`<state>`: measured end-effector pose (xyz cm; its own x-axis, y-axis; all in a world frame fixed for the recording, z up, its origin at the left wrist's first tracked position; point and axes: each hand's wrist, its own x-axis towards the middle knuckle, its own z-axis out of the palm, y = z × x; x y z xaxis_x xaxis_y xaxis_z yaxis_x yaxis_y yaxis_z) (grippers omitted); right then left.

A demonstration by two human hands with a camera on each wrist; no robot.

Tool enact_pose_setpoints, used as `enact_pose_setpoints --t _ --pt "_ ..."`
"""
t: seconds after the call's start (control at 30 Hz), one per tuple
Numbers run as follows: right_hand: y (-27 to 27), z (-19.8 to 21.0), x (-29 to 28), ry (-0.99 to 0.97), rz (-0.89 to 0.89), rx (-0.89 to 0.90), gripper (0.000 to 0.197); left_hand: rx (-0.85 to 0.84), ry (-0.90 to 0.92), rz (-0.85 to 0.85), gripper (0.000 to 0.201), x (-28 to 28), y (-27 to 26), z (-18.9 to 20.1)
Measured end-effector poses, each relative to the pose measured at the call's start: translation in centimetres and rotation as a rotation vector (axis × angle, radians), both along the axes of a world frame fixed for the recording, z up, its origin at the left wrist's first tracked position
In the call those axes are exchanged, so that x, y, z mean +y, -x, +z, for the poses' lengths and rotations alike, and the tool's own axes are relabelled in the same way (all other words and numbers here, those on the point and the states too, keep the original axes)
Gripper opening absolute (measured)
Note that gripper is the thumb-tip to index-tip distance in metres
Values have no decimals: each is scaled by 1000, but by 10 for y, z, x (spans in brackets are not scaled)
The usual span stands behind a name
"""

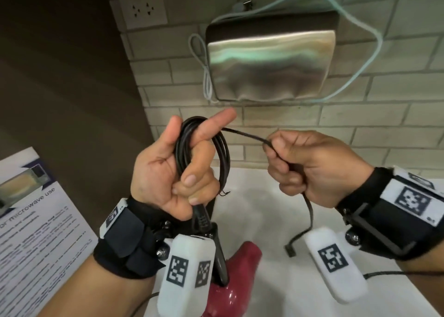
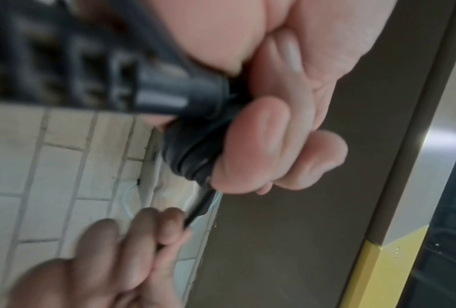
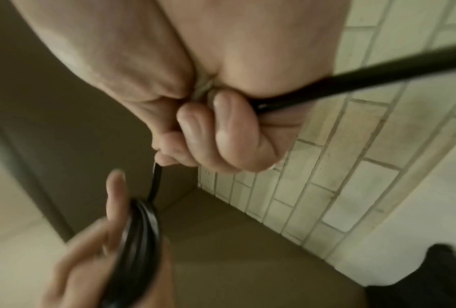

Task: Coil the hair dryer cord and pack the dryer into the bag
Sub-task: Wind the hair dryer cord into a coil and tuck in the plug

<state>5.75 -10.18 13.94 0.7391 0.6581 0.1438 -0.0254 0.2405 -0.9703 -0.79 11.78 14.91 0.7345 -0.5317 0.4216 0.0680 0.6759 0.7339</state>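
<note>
My left hand (image 1: 177, 170) is raised and grips a bundle of black cord loops (image 1: 204, 148) (image 2: 192, 158) (image 3: 140, 235), index finger sticking out through the coil. The cord's thick strain relief (image 1: 201, 220) runs down from that fist to the dark red hair dryer (image 1: 235, 276), which hangs below the left wrist, half hidden by the wrist camera. My right hand (image 1: 302, 165) holds the free run of cord (image 1: 245, 135) (image 3: 353, 83) in a fist. The tail drops from that fist to the plug (image 1: 290, 250). A silvery pouch-like bag (image 1: 269, 64) lies at the back by the wall.
A white counter (image 1: 252, 196) lies under both hands, backed by a tiled wall (image 1: 384, 115) with a socket plate (image 1: 143, 9). A pale cable (image 1: 374, 42) loops around the bag. A printed microwave notice (image 1: 36, 220) stands at the left.
</note>
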Motion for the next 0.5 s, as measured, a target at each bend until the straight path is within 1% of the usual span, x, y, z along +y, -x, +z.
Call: enact_pose_setpoints --t 0.1,0.17,0.2,0.23,0.3,0.33,0.37,0.4,0.43,0.5 --pt "13 -7 9 145 -12 -97 33 -3 81 17 64 2 -4 2" --pt "27 -8 12 253 -21 -244 32 1 127 66 64 4 -6 5" --pt "35 -6 13 332 -33 -354 28 -7 137 115 64 5 -7 7" --pt "43 -5 14 436 -62 -485 22 -26 120 200 64 7 -9 8" --pt "54 -9 21 658 -134 -757 14 -72 8 463 63 2 -13 11" --pt "57 -11 26 754 -156 -862 15 -87 -57 593 61 -4 -16 10" --pt "60 -10 31 812 -165 -921 22 -94 -122 696 58 -13 -18 7" --pt "59 -8 35 841 -165 -942 30 -111 -195 772 54 -20 -19 3" --pt "57 -2 37 846 -157 -917 36 -143 -275 816 50 -26 -20 0" --pt "45 6 36 785 -102 -739 40 -238 -479 856 38 -30 -20 -8"
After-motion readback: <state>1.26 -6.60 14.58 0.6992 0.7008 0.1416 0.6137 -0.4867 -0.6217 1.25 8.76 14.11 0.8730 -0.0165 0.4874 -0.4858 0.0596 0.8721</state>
